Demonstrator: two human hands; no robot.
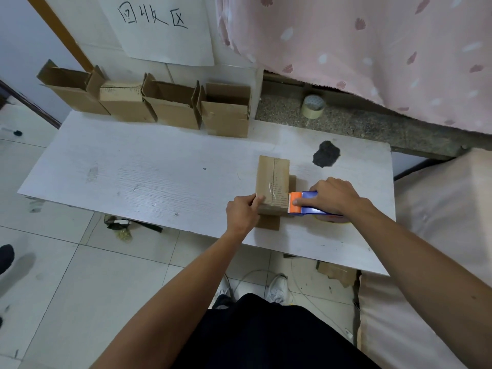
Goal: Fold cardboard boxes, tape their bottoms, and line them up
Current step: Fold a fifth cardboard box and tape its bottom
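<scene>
A small cardboard box (pixel 273 179) stands bottom up on the white table (pixel 133 171), with clear tape along its centre seam. My left hand (pixel 243 213) grips the box's near left corner. My right hand (pixel 334 195) holds a blue and orange tape dispenser (pixel 303 205) against the box's near right edge, forefinger pressing on the orange head. Several folded boxes (pixel 175 107) stand in a row along the table's far edge, open tops up.
A spare roll of tape (pixel 313 106) lies on the stone ledge behind the table. A dark patch (pixel 326 153) marks the tabletop. A pink curtain (pixel 372 49) hangs at the right. Cardboard scraps (pixel 336 272) and debris lie on the tiled floor.
</scene>
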